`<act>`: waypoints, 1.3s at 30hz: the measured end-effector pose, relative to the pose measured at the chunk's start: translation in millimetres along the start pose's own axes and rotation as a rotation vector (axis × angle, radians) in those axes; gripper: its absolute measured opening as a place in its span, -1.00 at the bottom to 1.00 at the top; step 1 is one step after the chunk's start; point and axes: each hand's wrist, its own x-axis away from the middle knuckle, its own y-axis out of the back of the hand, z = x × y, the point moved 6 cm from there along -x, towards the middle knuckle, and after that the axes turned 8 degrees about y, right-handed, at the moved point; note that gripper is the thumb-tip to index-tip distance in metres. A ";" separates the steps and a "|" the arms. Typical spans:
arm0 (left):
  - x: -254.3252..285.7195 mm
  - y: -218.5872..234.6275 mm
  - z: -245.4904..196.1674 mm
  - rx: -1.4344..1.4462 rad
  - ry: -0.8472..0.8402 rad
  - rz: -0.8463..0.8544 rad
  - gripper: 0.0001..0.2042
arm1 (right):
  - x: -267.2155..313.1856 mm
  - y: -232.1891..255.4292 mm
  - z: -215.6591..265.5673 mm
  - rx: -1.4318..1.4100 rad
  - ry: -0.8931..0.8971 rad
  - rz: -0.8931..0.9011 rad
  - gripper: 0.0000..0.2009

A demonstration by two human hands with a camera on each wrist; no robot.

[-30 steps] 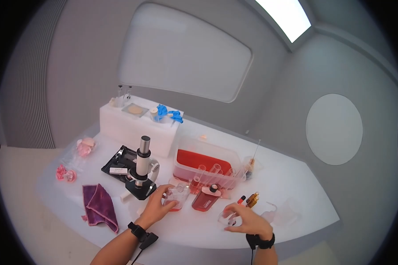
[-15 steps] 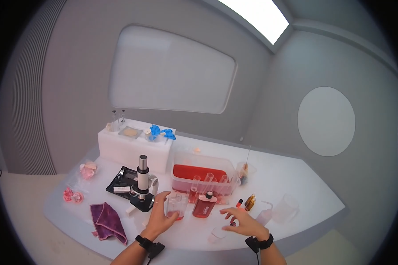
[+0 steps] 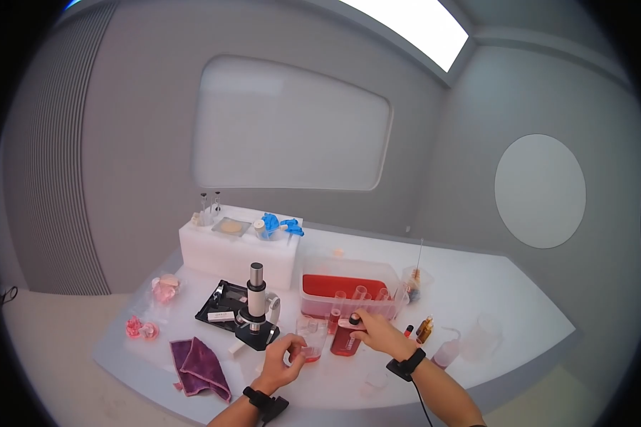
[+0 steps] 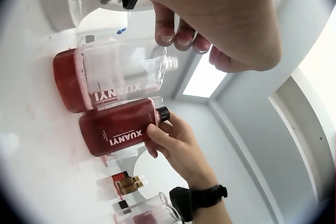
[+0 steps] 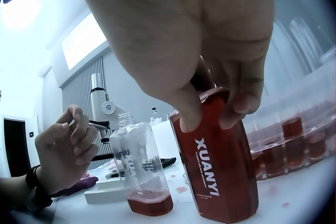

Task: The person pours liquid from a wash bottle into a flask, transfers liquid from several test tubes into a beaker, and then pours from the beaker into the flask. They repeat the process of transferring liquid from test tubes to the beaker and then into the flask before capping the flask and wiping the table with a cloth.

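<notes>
My right hand [image 3: 379,334] grips the top of a flat bottle of red liquid [image 5: 218,166], thumb and fingers on its shoulders below the black cap [image 4: 164,113]. White XUANYI lettering marks the bottle, which stands upright on the table. Just left of it is a matching clear, uncapped bottle [image 4: 123,71] with a shallow layer of red liquid at the bottom. Beside that bottle hovers my left hand [image 3: 283,364], its fingers loosely curled around nothing. In the left wrist view its fingertips [image 4: 167,37] are close to the clear bottle's open neck.
Behind the bottles stand test tubes [image 3: 335,313] and a clear tub of red liquid [image 3: 388,309]. A microscope [image 3: 256,306] is to the left, near a purple cloth [image 3: 198,370]. At right are an amber dropper bottle [image 3: 424,329], a wash bottle [image 3: 446,351] and a clear beaker [image 3: 483,338].
My left hand has let go of the clear bottle and drawn back slightly. My right hand has left a small clear container at the front and moved left to grip the red bottle. The head view has shifted.
</notes>
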 end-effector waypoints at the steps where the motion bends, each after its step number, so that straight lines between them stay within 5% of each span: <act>1: -0.3 -0.7 1.2 0.004 0.007 0.005 -0.84 | -0.9 -1.8 -2.3 -0.015 0.034 -0.040 -0.60; 9: 1.0 2.8 9.4 0.041 0.034 -0.026 -0.92 | -36.7 -12.2 3.4 0.036 0.085 -0.038 -0.62; 14: 0.4 -1.4 7.8 0.034 0.039 0.012 -0.92 | -61.7 -22.6 6.8 -0.119 -0.062 0.143 -0.72; 16: 0.8 -2.2 6.6 0.024 0.057 0.024 -0.91 | -68.3 -25.1 7.4 -0.065 0.102 0.047 -0.75; 19: 1.1 -2.3 6.6 0.020 0.042 0.016 -0.91 | -68.0 -21.9 18.6 -0.239 -0.098 0.205 -0.73; 22: 1.5 -3.6 6.8 0.040 0.061 0.037 -0.92 | -65.4 -26.2 10.7 -0.096 0.025 0.162 -0.73; 24: 2.5 -3.7 7.7 0.036 0.067 0.066 -0.92 | -52.7 3.1 24.8 0.064 0.281 -0.201 -0.73; 25: 3.4 -5.4 8.2 0.033 0.069 0.088 -0.92 | -43.0 15.7 25.1 0.069 0.276 -0.196 -0.73; 28: 3.9 -9.7 3.0 0.021 0.061 0.141 -0.93 | -3.1 77.1 26.6 -0.120 0.132 -0.345 -0.71; 30: 4.6 -12.8 2.2 0.038 0.060 0.167 -0.92 | 27.6 103.8 -1.2 -0.311 -0.075 -0.595 -0.71; 33: 6.1 -19.0 1.7 0.062 0.074 0.233 -0.91 | 47.2 91.5 -52.7 -0.349 -0.181 -0.673 -0.69; 39: 18.1 -44.7 3.4 0.148 0.228 0.457 -0.83 | 35.3 42.4 -99.4 -0.276 -0.263 -0.507 -0.47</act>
